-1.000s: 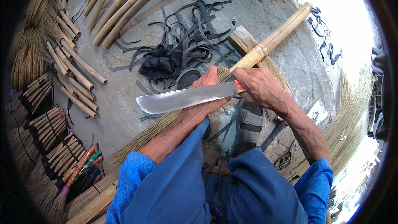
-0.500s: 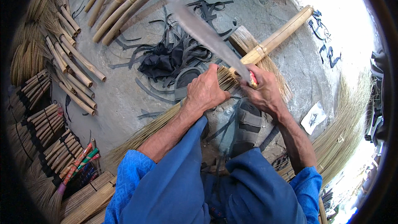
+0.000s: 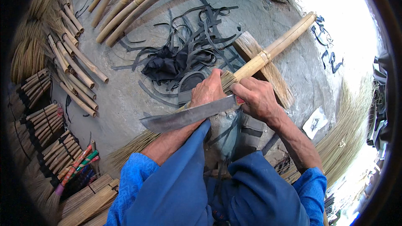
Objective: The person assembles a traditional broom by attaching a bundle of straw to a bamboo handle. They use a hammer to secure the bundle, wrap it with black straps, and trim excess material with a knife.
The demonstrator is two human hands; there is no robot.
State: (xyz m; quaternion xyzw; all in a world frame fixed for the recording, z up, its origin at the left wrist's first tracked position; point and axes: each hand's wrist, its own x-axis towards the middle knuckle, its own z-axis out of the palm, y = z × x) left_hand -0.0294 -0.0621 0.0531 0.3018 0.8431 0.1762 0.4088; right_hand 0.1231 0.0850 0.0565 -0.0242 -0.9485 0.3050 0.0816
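My left hand (image 3: 208,91) is closed around a bundle of thin straw stalks (image 3: 142,141), whose far end (image 3: 227,80) pokes out past my fingers. In my right hand (image 3: 258,99) is the handle of a machete; its wide grey blade (image 3: 184,115) points left, crossing over my left wrist. A thick bamboo pole (image 3: 284,39) slants away to the upper right, its near end meeting the bundle's end beside my right fingers. Whether pole and bundle are joined cannot be seen. Under the pole is a rough wooden block (image 3: 278,87).
Black rubber strips (image 3: 205,54) and a dark cloth (image 3: 165,65) lie tangled on the grey floor ahead. Bamboo poles (image 3: 138,6) and short bamboo handles (image 3: 83,58) line the left. Long straw (image 3: 356,129) spreads at right, near a white packet (image 3: 315,122). My sandalled feet (image 3: 251,125) are below.
The machete has swung down from pointing up and away to lying across my left forearm. My right hand has turned and its fingers have come against the bundle's end.
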